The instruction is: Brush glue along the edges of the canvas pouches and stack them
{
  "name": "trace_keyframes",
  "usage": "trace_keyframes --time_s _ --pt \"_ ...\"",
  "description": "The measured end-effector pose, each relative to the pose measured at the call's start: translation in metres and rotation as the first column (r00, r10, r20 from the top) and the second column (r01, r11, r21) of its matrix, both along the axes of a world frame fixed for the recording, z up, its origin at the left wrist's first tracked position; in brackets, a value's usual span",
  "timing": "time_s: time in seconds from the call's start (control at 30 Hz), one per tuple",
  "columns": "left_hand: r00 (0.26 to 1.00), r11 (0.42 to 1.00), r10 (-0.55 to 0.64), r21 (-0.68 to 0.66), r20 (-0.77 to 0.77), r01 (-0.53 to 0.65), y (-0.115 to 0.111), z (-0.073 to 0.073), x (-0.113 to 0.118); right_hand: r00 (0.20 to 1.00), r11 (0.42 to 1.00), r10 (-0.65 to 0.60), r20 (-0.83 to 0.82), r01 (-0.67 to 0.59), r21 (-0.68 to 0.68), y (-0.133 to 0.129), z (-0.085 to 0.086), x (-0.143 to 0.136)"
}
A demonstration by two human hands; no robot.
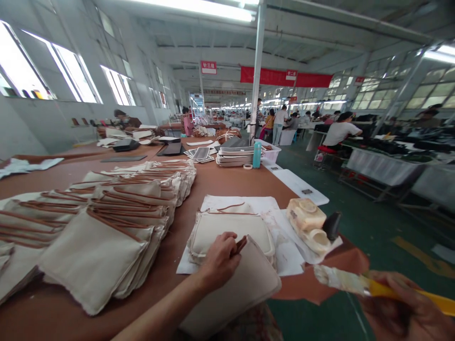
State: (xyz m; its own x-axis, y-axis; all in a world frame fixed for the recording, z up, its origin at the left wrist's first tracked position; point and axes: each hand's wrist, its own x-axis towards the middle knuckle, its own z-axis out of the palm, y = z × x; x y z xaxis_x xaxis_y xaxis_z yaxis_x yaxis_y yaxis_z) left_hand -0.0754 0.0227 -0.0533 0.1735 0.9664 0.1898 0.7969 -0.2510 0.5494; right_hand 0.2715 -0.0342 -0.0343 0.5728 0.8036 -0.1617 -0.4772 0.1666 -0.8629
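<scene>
My left hand [218,263] pinches the brown-trimmed edge of a cream fabric panel [245,286], which slants down past the table's front edge. Just behind it, a small stack of cream fabric pieces [231,229] rests on white paper [287,258]. Out to the right, my right hand [408,308] is closed around the yellow handle of a brush [343,280]; its bristles are coated in something whitish. Nearest the brush stands a stained plastic container [306,215] with a smaller open pot [319,239] in front of it.
Rows of brown-trimmed cream fabric pieces [95,255] cover the left of the brown tabletop [209,182]. Farther back are stacked panels [236,156], a turquoise bottle [256,155] and a roll of tape [248,166]. A white post [258,71] rises behind. Seated co-workers [341,130] are at the right.
</scene>
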Motion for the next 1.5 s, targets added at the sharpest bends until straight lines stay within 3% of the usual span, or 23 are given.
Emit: trace_keyframes --time_s 0.1,0.17,0.23,0.37,0.5,0.6,0.67,0.73,0.8,0.93,1.07,1.13,1.23,1.27,1.37,1.43,1.5 --pt "0.996 0.98 0.083 -0.184 0.023 -0.078 0.022 -0.011 0.003 0.98 0.988 -0.04 -0.193 0.01 -0.153 -0.002 0.02 -0.025" --pt "0.991 0.974 0.132 -0.192 0.036 -0.123 0.029 -0.019 0.007 0.985 0.988 -0.049 -0.168 0.023 -0.151 -0.001 0.029 -0.039" --pt "0.976 0.967 0.163 -0.218 0.147 -0.128 0.029 -0.024 0.011 0.995 0.996 -0.026 -0.095 0.017 -0.089 0.004 0.032 -0.049" --pt "0.908 0.956 0.076 -0.289 0.411 0.05 0.024 -0.019 0.021 0.991 0.985 0.125 0.041 -0.129 0.116 0.022 0.021 -0.06" --pt "0.877 0.93 -0.016 -0.315 0.48 0.189 0.017 0.001 0.028 0.939 0.908 0.25 0.237 -0.312 0.28 0.04 0.008 -0.072" --pt "0.821 0.893 -0.025 -0.357 0.571 0.275 0.011 0.02 0.031 0.852 0.818 0.249 0.46 -0.44 0.371 0.048 0.004 -0.083" --pt "0.767 0.852 -0.011 -0.395 0.642 0.343 0.007 0.03 0.033 0.742 0.774 0.225 0.631 -0.529 0.347 0.051 0.006 -0.088" --pt "0.713 0.81 0.001 -0.418 0.702 0.41 0.005 0.037 0.034 0.598 0.759 0.167 0.784 -0.585 0.285 0.054 0.011 -0.091" --pt "0.682 0.78 0.013 -0.434 0.731 0.451 0.004 0.04 0.035 0.507 0.768 0.07 0.859 -0.576 0.278 0.055 0.017 -0.091" --pt "0.709 0.769 0.007 -0.457 0.706 0.447 0.003 0.04 0.036 0.511 0.788 -0.046 0.858 -0.509 0.346 0.049 0.024 -0.088" --pt "0.782 0.812 -0.097 -0.406 0.615 0.42 0.003 0.039 0.038 0.37 0.728 -0.027 0.929 -0.629 0.272 0.045 0.025 -0.087" --pt "0.845 0.854 -0.182 -0.344 0.504 0.389 0.001 0.038 0.038 0.431 0.782 -0.069 0.9 -0.537 0.317 0.046 0.027 -0.082" --pt "0.939 0.944 -0.293 -0.104 0.181 0.315 -0.009 0.041 0.036 0.659 0.867 -0.101 0.746 -0.309 0.391 0.046 0.033 -0.07" --pt "0.945 0.945 -0.326 0.016 0.037 0.326 -0.014 0.045 0.036 0.729 0.881 -0.084 0.68 -0.265 0.393 0.044 0.037 -0.066" --pt "0.862 0.835 -0.372 0.282 -0.344 0.473 -0.029 0.062 0.035 0.884 0.9 -0.008 0.468 -0.197 0.389 0.034 0.053 -0.057" --pt "0.814 0.747 -0.36 0.382 -0.455 0.544 -0.036 0.073 0.035 0.926 0.899 0.03 0.376 -0.19 0.394 0.025 0.066 -0.056" --pt "0.808 0.671 -0.338 0.478 -0.483 0.567 -0.039 0.081 0.036 0.921 0.886 0.046 0.387 -0.216 0.41 0.015 0.076 -0.056"
